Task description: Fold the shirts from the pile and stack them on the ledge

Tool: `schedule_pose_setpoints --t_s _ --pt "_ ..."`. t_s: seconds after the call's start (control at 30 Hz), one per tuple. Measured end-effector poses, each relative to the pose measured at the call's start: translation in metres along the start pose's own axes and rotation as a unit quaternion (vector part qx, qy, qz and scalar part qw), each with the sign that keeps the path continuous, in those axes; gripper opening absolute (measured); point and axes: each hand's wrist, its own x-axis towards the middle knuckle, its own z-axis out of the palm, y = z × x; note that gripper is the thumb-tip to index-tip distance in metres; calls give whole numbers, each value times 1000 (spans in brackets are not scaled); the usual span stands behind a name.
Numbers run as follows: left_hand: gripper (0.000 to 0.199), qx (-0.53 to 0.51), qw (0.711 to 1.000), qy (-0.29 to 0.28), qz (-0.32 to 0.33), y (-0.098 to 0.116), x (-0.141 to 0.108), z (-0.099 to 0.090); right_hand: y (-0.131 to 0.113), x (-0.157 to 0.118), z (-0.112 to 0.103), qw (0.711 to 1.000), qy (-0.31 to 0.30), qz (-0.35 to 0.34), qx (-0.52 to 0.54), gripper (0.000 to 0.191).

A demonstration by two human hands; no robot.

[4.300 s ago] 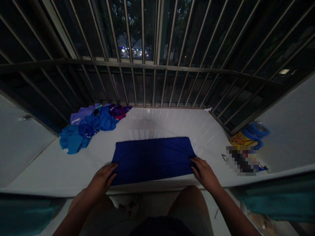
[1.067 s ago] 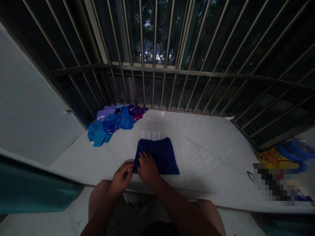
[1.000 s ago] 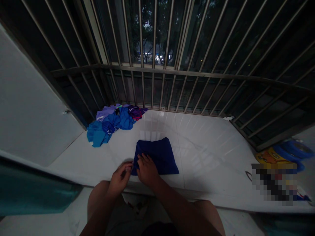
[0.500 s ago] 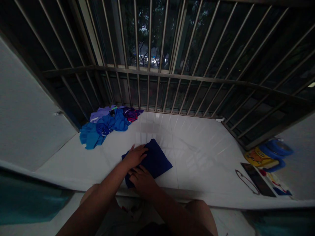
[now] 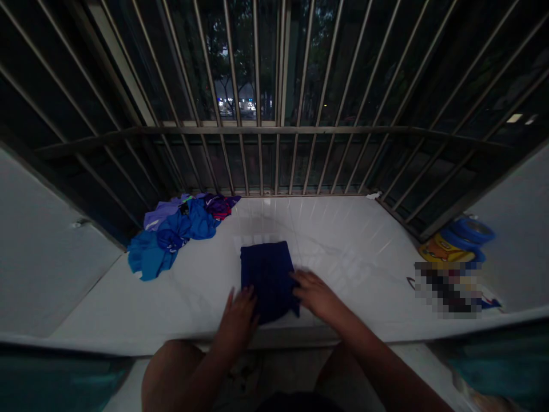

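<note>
A dark blue folded cloth [image 5: 266, 274], perhaps a garment, lies flat on the white ledge near its front edge. My left hand [image 5: 238, 315] rests at the cloth's lower left side, thumb apart and fingertips on the fabric. At the right edge, my right hand [image 5: 316, 293] touches the cloth with its fingers stretched out and slightly bent. A small corner of fabric sticks out below the right fingertips. Neither hand visibly grips the cloth.
A heap of blue and purple clothes [image 5: 175, 232] lies on the white ledge [image 5: 351, 252] at the back left. Metal bars [image 5: 274, 130] run along the window behind. A blue-and-yellow container [image 5: 450, 246] stands at the right, near a blurred dark object.
The cloth has turned from slanted to nearly square with the ledge. My hands have moved from close together on its left part to opposite sides of it. The view has shifted slightly.
</note>
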Motion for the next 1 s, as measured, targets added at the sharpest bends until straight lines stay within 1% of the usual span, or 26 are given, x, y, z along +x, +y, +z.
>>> schedule_pose_setpoints --t_s 0.03,0.07,0.1,0.13,0.17,0.2,0.23,0.27,0.3,0.33,0.37,0.4,0.47,0.5,0.53,0.6,0.7,0.8,0.9,0.93,1.0 --pt "57 -20 999 -23 28 18 -10 6 17 -9 -11 996 15 86 -35 36" --pt "65 -42 997 -41 49 38 -17 11 31 -17 -21 983 30 167 -66 36" --pt "71 -66 994 -59 68 57 -21 13 42 -24 -29 967 43 234 -93 37" --pt "73 -93 989 -73 92 75 -21 12 48 -30 -34 952 54 279 -112 39" --pt "71 -118 982 -85 116 91 -16 9 48 -35 -36 945 66 297 -120 40" --pt "66 -141 976 -92 140 102 -8 3 44 -38 -34 947 78 290 -116 40" --pt "58 -157 970 -92 160 108 3 -4 35 -40 -29 954 91 267 -105 39" --pt "52 -164 967 -86 173 109 18 -13 22 -40 -21 962 103 234 -90 39" --pt "49 -162 969 -74 173 105 34 -21 7 -39 -9 970 113 201 -73 40" --pt "48 -151 974 -56 159 95 51 -27 -9 -38 5 977 117 170 -57 42" --pt "47 -134 981 -37 135 82 66 -33 -25 -35 21 982 114 142 -42 48" --pt "46 -111 988 -18 102 65 79 -36 -39 -32 37 987 107 119 -27 57" --pt "42 -67 997 -1 44 30 95 -37 -57 -26 66 992 81 95 -1 76" --pt "40 -51 998 -8 36 13 95 -35 -61 -24 77 993 69 90 8 80" --pt "40 -40 998 -19 41 0 92 -31 -61 -23 85 994 58 89 14 80" --pt "44 -29 997 -35 70 -20 72 -22 -52 -22 92 995 46 91 18 69" --pt "57 -32 995 -10 96 -29 27 -10 -32 -26 85 996 26 85 21 56" --pt "70 -44 995 19 82 -31 -11 -9 -11 -33 67 997 12 71 16 57" --pt "81 -34 997 19 62 -37 -30 -14 21 -41 45 997 15 72 -5 59" --pt "80 -25 998 19 62 -39 -34 -15 36 -43 36 996 20 84 -16 58" --pt "69 0 998 25 63 -42 -37 -15 73 -50 18 991 39 124 -44 56"
